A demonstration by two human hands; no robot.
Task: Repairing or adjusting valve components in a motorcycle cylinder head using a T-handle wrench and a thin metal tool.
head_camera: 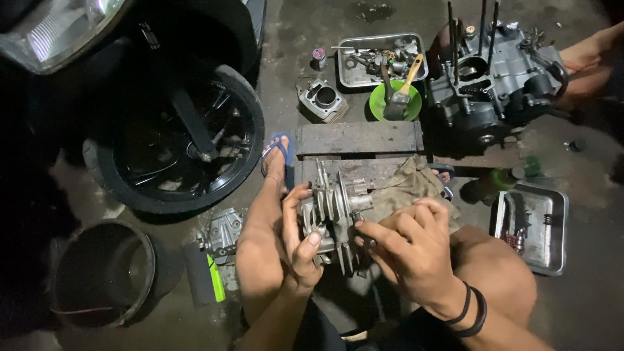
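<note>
The person's left hand grips a finned cylinder head near the knees, fingers wrapped on its fins. The right hand pinches something small at its side; what it is cannot be told. The engine block, far right, is already stripped. Two metal trays, one green bowl, one brush, one wheel.
</note>
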